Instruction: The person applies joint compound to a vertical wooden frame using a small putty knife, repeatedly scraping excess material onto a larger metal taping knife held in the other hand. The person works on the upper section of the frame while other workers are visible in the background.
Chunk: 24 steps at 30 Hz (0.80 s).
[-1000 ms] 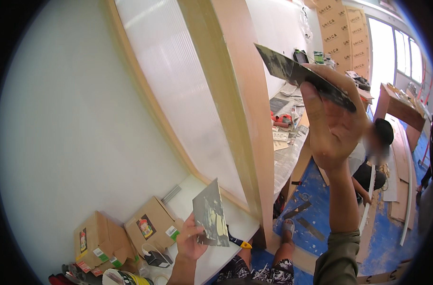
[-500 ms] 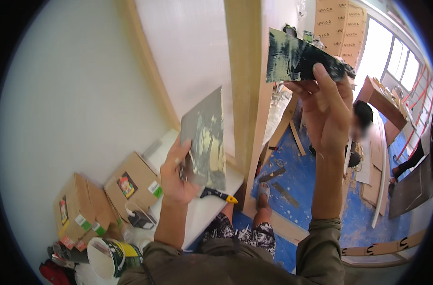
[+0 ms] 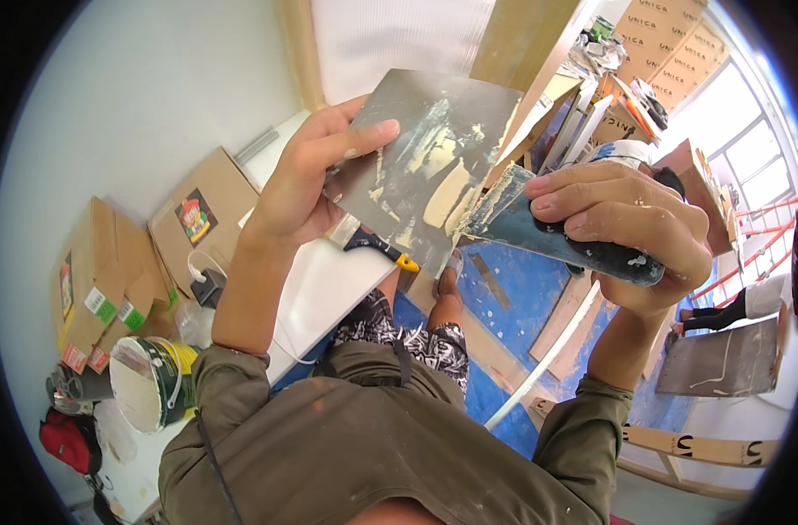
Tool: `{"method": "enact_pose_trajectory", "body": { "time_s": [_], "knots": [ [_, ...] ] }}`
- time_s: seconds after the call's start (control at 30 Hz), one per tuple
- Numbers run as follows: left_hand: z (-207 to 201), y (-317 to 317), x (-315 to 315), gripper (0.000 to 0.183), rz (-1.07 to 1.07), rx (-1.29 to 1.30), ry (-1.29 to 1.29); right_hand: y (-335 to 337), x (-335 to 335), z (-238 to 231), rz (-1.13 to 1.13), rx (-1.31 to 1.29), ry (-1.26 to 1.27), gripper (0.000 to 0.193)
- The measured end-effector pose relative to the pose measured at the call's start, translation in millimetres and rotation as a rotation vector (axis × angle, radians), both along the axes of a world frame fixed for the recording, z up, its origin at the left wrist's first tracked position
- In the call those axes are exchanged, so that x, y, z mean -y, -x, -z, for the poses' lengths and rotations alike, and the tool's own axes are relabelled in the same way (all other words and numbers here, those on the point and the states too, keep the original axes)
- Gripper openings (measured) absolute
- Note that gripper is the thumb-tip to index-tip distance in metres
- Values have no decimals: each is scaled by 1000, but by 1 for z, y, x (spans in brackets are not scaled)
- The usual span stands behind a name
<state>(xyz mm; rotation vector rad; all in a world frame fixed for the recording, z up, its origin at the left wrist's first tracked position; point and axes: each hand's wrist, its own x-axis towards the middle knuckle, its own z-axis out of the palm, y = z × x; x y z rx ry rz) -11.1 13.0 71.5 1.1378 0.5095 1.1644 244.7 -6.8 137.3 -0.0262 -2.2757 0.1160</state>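
My left hand (image 3: 316, 166) grips a flat grey metal plate (image 3: 407, 175) by its left side, thumb on top and the other fingers mostly hidden beneath. Cream putty is smeared over the plate, with a thick patch near its right edge. In my right hand (image 3: 630, 219) is a putty knife (image 3: 508, 214), its dark body under my curled fingers. Putty lines the knife's front edge, which meets the right edge of the plate. Below the plate, a tool with a black handle and yellow tip (image 3: 406, 262) lies at the edge of the white tabletop (image 3: 316, 280).
Cardboard boxes (image 3: 198, 197) and an open putty bucket (image 3: 136, 376) stand at left, near a red bag (image 3: 66, 442). Blue sheeting (image 3: 526, 280) with wooden boards covers the floor. Beyond my right hand is a person's covered head (image 3: 622, 151); another person (image 3: 749, 302) is farther right.
The putty knife has come down and left to the plate's edge. The plate has risen, moved right and tilted flatter. My view has swung downward.
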Motion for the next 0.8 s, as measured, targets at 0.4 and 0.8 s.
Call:
{"method": "enact_pose_trajectory", "body": {
  "time_s": [0.4, 0.8],
  "knots": [
    [30, 24, -22, 35, -93, 123, 142, -3, -4, 26, 60, -191, 557, 12],
    [53, 40, -9, 37, -131, 117, 201, 34, -88, -11, 362, -1384, -77, 22]
  ]
}}
